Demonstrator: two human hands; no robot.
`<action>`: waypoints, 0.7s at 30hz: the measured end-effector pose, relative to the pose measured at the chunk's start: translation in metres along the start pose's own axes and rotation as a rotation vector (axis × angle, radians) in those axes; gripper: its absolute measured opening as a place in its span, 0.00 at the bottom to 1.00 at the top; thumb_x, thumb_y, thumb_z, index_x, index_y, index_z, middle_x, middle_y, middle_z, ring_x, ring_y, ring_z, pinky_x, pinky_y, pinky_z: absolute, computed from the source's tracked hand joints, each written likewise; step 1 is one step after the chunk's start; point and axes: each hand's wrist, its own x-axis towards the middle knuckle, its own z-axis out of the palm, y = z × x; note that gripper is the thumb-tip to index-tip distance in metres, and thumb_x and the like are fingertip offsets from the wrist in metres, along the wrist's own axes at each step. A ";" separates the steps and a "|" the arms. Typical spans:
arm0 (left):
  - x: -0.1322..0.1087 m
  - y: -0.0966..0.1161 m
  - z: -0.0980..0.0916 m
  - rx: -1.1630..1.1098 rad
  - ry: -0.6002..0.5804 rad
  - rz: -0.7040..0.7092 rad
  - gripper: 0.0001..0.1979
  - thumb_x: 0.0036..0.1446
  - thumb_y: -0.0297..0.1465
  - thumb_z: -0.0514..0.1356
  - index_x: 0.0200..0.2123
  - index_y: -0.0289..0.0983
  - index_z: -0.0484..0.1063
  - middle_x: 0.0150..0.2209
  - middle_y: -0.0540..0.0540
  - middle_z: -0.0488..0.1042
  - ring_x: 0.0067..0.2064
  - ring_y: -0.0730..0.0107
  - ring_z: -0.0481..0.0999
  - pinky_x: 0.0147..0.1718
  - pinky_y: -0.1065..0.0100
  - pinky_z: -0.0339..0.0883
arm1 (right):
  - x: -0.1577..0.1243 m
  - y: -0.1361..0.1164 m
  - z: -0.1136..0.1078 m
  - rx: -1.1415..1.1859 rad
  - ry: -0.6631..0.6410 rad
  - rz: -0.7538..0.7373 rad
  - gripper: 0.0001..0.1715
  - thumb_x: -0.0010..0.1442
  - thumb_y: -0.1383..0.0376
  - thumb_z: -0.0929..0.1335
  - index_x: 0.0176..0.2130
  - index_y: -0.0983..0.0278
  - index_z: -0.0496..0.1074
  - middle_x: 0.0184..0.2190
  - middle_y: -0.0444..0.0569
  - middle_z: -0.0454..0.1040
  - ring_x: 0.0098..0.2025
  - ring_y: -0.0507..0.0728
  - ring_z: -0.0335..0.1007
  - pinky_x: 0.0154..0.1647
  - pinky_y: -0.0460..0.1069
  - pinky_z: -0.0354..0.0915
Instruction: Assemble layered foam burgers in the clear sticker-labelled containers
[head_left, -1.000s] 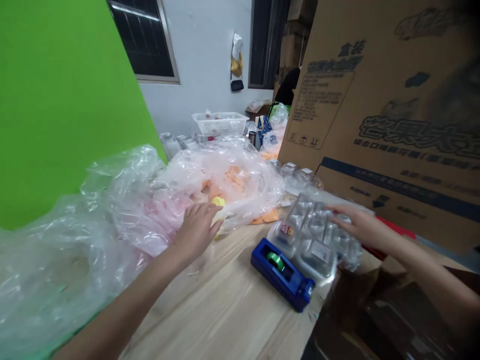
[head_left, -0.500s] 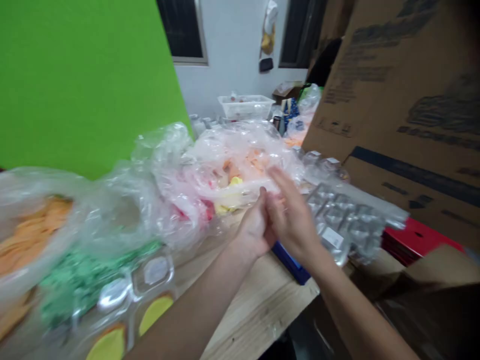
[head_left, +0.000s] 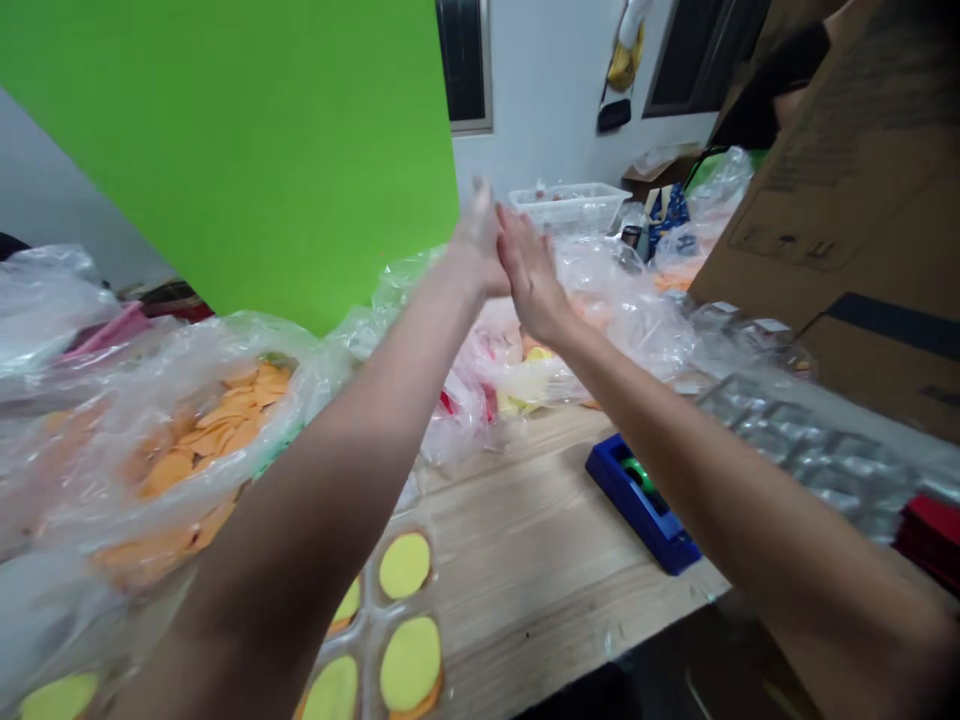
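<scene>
place: packing workroom | signs: cardboard carton [head_left: 847,210], tape dispenser [head_left: 637,505], plastic bags [head_left: 630,300], wooden bench [head_left: 525,520]

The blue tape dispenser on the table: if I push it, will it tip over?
The blue tape dispenser looks like a solid, chunky block, so it probably feels stiff and fairly heavy for its size. It sits low and flat on the wooden table, so it likely won't tip. With straight sides, it would probably slide, not roll.
</scene>
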 end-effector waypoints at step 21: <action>-0.120 -0.105 0.026 -0.045 -0.093 -0.159 0.14 0.55 0.40 0.51 0.39 0.44 0.72 0.42 0.51 0.75 0.46 0.66 0.72 0.48 0.65 0.63 | -0.311 0.070 -0.130 -0.625 -0.337 0.536 0.40 0.52 0.50 0.64 0.58 0.63 0.52 0.46 0.59 0.65 0.49 0.66 0.61 0.48 0.60 0.59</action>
